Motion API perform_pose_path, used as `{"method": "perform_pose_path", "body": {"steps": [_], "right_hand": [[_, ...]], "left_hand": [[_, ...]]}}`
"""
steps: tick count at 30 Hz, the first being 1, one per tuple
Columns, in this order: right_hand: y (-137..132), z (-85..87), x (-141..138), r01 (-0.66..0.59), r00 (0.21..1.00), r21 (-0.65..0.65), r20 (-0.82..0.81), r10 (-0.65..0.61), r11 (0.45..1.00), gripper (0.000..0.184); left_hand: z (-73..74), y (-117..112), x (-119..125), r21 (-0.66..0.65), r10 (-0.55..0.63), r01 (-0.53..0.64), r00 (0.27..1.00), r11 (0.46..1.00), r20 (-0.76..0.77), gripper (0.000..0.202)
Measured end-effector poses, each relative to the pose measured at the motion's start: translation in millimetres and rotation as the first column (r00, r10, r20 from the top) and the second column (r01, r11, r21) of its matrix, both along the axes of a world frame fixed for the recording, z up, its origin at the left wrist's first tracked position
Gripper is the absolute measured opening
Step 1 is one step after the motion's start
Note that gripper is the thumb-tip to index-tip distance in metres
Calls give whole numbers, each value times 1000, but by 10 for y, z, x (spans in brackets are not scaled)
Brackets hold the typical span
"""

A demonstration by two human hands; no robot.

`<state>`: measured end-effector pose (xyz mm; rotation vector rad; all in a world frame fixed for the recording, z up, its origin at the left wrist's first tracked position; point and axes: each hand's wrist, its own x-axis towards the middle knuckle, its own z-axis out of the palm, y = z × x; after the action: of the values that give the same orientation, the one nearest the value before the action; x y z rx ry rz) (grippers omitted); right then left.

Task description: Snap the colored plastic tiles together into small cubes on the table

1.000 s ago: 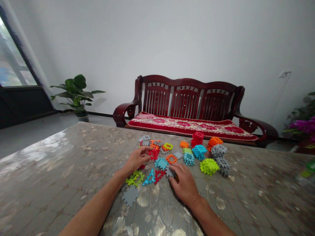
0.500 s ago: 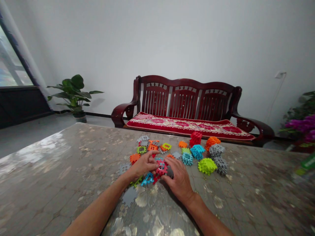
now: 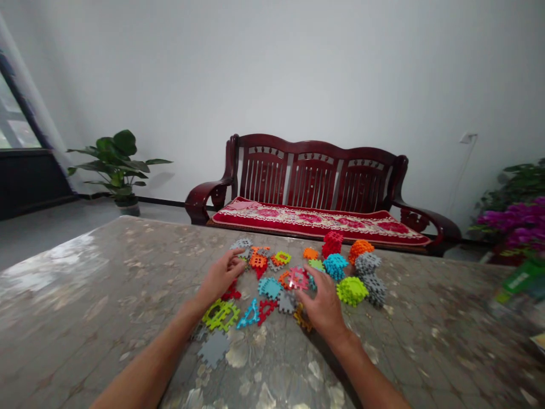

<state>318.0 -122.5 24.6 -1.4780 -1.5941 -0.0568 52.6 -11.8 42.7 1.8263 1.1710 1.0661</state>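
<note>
My right hand [image 3: 322, 298] pinches a red square interlocking tile [image 3: 298, 278] with window-like holes, between thumb and fingers, above the loose pieces. On the left my left hand [image 3: 223, 275] reaches over the pile with its fingers apart, near a grey tile [image 3: 242, 243] and an orange window tile [image 3: 258, 261]; I see nothing held in it. Between the hands lie a teal tile [image 3: 269, 287], a grey tile [image 3: 286, 301], a blue triangle frame [image 3: 249, 314] and a red triangle frame [image 3: 267, 310]. A green window tile [image 3: 221, 314] lies below my left hand.
Right of my hands stand stacks of tiles: red [image 3: 332, 244], blue [image 3: 335, 266], orange [image 3: 361, 250], lime [image 3: 352, 291] and grey [image 3: 374, 288]. Everything is on a patterned tabletop [image 3: 128, 295]. Beyond its far edge stands a wooden bench [image 3: 313, 176]. Purple flowers [image 3: 519, 221] are at right.
My hands have moved apart: the left hand went up and left, the right hand shifted right with the red tile. The pieces between them now show. The view has turned slightly right.
</note>
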Motion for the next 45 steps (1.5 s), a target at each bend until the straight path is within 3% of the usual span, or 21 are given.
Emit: {"method": "perform_pose_path", "body": {"steps": [3,6,12,16,21,32,37,41,45], "right_hand": [[96,81,259,132,990,39,-47,-130,990,48],[218,230,529,216,976,40,-38,-214,976,51],[661,464,1087,320,947,-32,-20,-320,947,60],[944,453,1371,407,912,-89,-16,-410,909,58],[1114,379,1513,461,887,-98,32,-460,882,56],[1200,380,1472,444,892,-166,-16,-452,881,63],[1123,413,1405,389,914,-96,-86,-397,916,61],[934,390,1079,277,955,-7,-111,-276,961,48],[588,255,476,28,999,-34,-46,-30,999,34]], "left_hand": [[-116,160,-237,49,247,-243,964,969,-94,42],[-262,266,-392,4,389,-392,912,920,-131,41],[-407,389,-507,-104,411,-416,909,903,-68,38],[-414,404,-513,-103,428,-433,901,895,-70,35],[-407,393,-496,-91,420,-431,899,898,-124,32],[-329,341,-477,-48,424,-443,880,895,-213,30],[-363,356,-483,-50,425,-446,877,894,-225,32],[-366,357,-487,-38,416,-438,875,898,-245,33],[-375,366,-480,-59,396,-425,879,903,-265,35]]}}
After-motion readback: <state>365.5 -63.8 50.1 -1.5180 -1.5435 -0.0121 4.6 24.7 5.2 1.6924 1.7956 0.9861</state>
